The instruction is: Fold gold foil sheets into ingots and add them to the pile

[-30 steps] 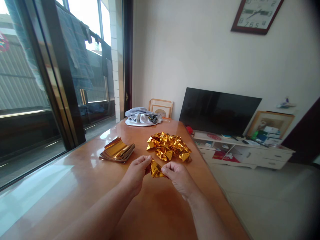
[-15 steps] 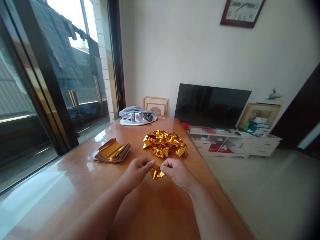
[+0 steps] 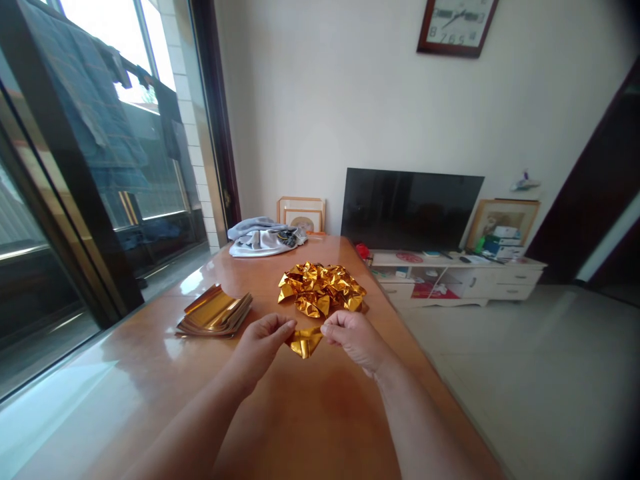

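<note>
In the head view, the left hand (image 3: 264,340) and right hand (image 3: 356,339) pinch opposite corners of a folded gold foil piece (image 3: 306,345) over the worktop (image 3: 310,413); the foil pile (image 3: 323,287) lies at its twelve o'clock, the sheet stack (image 3: 216,313) at ten. It looks light, slick, easily creased: best held by the corners.

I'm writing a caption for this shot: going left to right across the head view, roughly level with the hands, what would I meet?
Dark-framed glass panel → stack of gold sheets → left hand → folded gold piece → right hand → pale floor.
</note>
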`<act>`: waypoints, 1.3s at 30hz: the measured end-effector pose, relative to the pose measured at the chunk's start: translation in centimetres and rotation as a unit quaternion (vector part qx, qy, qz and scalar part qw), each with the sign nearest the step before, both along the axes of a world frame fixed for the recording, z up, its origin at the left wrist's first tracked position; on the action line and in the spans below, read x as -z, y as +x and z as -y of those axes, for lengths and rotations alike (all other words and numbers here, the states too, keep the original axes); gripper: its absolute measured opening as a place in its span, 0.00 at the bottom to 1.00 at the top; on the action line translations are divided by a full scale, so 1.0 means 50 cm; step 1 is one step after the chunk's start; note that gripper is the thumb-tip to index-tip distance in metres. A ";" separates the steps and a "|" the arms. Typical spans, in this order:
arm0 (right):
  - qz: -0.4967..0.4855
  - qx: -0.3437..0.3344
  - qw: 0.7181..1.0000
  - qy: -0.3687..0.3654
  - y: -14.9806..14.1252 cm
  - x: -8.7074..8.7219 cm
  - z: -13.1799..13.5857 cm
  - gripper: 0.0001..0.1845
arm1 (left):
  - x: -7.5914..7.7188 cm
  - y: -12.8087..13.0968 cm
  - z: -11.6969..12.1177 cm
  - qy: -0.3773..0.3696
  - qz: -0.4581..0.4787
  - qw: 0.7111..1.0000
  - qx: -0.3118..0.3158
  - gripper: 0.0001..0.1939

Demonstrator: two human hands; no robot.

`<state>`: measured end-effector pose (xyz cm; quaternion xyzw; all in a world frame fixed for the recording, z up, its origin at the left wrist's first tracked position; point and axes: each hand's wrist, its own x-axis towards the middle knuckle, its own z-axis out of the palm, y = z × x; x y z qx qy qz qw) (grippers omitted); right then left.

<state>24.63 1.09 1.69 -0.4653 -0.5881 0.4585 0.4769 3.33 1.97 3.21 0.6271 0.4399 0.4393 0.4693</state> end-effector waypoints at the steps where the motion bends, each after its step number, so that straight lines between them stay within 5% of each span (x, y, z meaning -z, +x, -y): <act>1: 0.018 -0.003 1.000 0.002 0.001 -0.001 0.001 0.09 | -0.006 0.002 0.006 -0.002 -0.007 1.000 0.011 0.18; 7: 0.077 -0.057 0.995 0.004 -0.002 0.000 0.008 0.06 | -0.005 0.008 0.019 -0.064 -0.046 0.986 0.148 0.20; 14: 0.008 -0.068 0.998 0.004 -0.014 -0.003 0.009 0.08 | 0.010 0.007 0.013 -0.103 0.005 0.981 0.167 0.20; 19: -0.011 -0.054 0.998 0.013 -0.023 -0.003 0.007 0.10 | 0.008 0.015 0.021 -0.148 0.033 0.978 0.145 0.19; 23: -0.002 0.064 0.993 0.098 -0.036 -0.003 0.002 0.09 | 0.014 0.023 0.019 -0.112 0.079 0.988 0.076 0.17; 26: 0.056 0.151 0.968 0.190 -0.052 -0.002 0.005 0.06 | 0.022 0.026 0.013 -0.076 0.087 0.993 0.033 0.16; 30: 0.154 0.186 0.929 0.280 -0.079 0.006 0.016 0.05 | 0.029 0.031 0.011 -0.039 0.094 0.995 0.010 0.17; 39: 0.178 0.212 0.918 0.285 -0.097 0.021 0.021 0.03 | 0.030 0.043 0.017 -0.014 0.110 0.994 -0.003 0.17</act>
